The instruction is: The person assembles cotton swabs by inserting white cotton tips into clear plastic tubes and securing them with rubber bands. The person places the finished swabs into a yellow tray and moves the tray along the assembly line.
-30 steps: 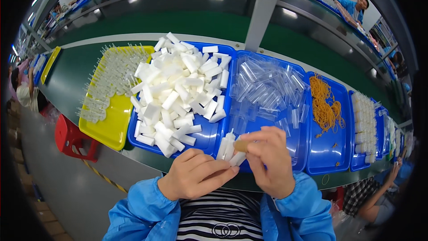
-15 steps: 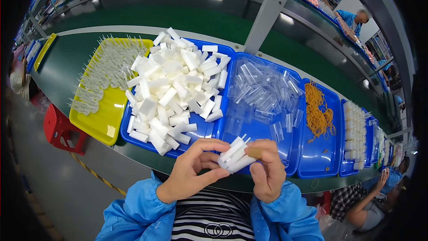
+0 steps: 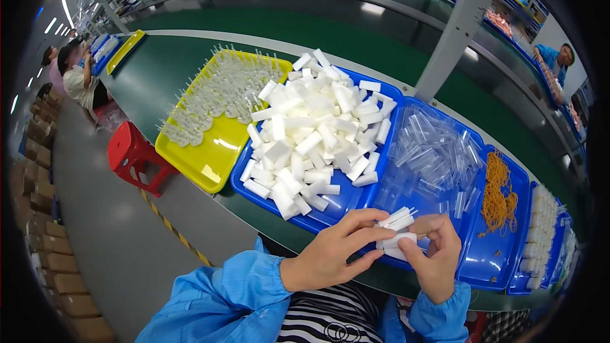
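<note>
Over the front edge of the trays, my left hand (image 3: 343, 248) and my right hand (image 3: 438, 251) grip a small bundle of white foam blocks (image 3: 399, 239) between them. Thin pale prongs stick up from the bundle's top. The left fingers press its left side; the right thumb and fingers close on its right side. My right index finger is smeared by motion. Directly behind the bundle is a blue tray of clear plastic sleeves (image 3: 432, 152). To its left, loose white foam blocks (image 3: 311, 140) are heaped in another blue tray (image 3: 343, 198).
A yellow tray (image 3: 213, 159) of white pronged pieces (image 3: 222, 92) stands left. Right of the sleeves lie orange rubber bands (image 3: 499, 194) in a blue tray, then rows of white bundles (image 3: 540, 232). A metal post (image 3: 457, 32) rises behind. A red stool (image 3: 136, 155) stands at left.
The view has swung left, so trays and hands sit farther right in the picture. Both hands still hold the bundle; the right fingers have shifted on it.
</note>
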`<action>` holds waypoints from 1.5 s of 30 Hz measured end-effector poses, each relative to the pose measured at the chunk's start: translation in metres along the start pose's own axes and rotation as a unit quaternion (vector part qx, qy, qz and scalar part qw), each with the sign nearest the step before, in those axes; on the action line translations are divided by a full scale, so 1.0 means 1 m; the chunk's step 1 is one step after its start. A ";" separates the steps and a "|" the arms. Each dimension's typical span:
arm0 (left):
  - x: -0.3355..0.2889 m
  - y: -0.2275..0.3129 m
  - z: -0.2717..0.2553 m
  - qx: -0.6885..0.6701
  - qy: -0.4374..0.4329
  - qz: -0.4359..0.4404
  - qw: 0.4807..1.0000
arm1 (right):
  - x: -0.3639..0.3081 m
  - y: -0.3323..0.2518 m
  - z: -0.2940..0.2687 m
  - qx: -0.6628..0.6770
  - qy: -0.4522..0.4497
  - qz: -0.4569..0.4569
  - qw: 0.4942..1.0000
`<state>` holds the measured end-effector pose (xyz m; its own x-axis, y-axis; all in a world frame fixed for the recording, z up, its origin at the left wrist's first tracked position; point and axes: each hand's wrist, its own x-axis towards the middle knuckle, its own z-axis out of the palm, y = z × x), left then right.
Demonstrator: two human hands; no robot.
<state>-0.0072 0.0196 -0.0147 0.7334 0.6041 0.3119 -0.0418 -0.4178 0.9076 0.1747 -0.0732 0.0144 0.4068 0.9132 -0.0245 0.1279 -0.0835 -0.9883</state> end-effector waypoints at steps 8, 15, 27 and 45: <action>0.007 -0.011 0.002 -0.086 -0.047 -0.039 0.994 | -0.002 0.018 0.008 0.034 -0.004 -0.100 0.994; 0.001 -0.010 0.015 -0.190 0.035 -0.103 0.976 | -0.002 0.020 -0.021 -0.079 -0.015 -0.107 0.991; 0.002 -0.009 0.016 -0.243 0.049 -0.126 0.961 | 0.010 0.029 -0.060 -0.442 -0.023 -0.119 0.889; -0.003 -0.014 0.027 -0.201 0.072 -0.108 0.971 | -0.018 0.031 0.006 0.059 0.128 -0.071 0.987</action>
<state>0.0092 0.0052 -0.0355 0.6532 0.7489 0.1117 -0.1797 0.0100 0.9837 0.1657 -0.0903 -0.0172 0.6100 0.7800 0.1396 0.0993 0.0995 -0.9901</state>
